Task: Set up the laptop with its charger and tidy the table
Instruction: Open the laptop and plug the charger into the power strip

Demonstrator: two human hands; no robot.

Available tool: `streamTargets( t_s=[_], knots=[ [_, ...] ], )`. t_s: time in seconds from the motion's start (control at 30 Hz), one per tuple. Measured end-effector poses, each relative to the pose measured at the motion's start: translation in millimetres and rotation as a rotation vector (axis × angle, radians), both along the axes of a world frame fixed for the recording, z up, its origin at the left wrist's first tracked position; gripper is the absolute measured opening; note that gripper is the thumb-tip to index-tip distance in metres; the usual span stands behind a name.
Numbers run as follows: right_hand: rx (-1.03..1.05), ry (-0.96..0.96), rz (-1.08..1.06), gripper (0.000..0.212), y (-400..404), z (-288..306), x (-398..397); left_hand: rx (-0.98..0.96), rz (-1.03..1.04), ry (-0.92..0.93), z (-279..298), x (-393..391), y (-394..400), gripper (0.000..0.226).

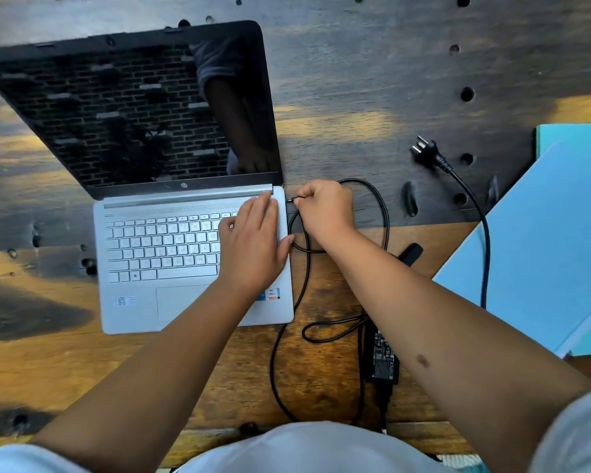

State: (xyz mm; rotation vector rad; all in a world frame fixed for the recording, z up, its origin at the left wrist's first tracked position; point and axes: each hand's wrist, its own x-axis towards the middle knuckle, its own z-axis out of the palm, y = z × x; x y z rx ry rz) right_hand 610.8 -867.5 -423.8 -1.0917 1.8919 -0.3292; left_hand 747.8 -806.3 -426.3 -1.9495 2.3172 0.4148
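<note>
The laptop (pixel 191 254) lies open on the table (pixel 338 107), screen dark, and the step in hand looks to be plugging the charger into its right edge. The right hand (pixel 326 208) is curled round the charger plug (pixel 292 200), pinching it just beside the laptop's right rear corner, tip pointing at the edge but seemingly not yet seated. The left hand (pixel 253 240) rests flat on the right side of the keyboard, fingers (pixel 265 206) straight and holding nothing, steadying the laptop. To do this well, the plug should go in level and straight, with the left hand bracing against the push so the laptop does not slide; the looped cable (pixel 384 213) right of the laptop wants slack, not a twist. The power brick (pixel 381 360) lies near the laptop's front right corner, partly under the right forearm. The wall plug (pixel 427 153) lies unconnected well to the right, near blue folders (pixel 543 240) cut off by the frame. The socket itself is hidden, and the picture is blurred.
</note>
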Motion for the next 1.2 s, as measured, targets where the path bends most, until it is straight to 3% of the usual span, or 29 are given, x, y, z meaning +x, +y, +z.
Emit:
streamTargets(
  t_s=[0.37,0.73,0.93,1.2],
  knots=[
    [0.029,-0.013,-0.030,0.008,-2.6,1.8,1.9,0.026,0.024,0.021,-0.3,2.3,0.2,0.062],
    [0.032,0.106,0.083,0.009,-5.1,5.7,7.8,0.031,0.048,0.041,2.3,1.3,0.2,0.062],
    [0.077,0.041,-0.039,0.006,-8.5,4.1,8.8,0.014,0.040,0.042,1.5,1.8,1.2,0.054],
    [0.158,-0.194,-0.346,0.019,-0.6,2.7,16.7,-0.019,0.030,0.041,-2.1,2.2,1.0,0.044]
  ],
)
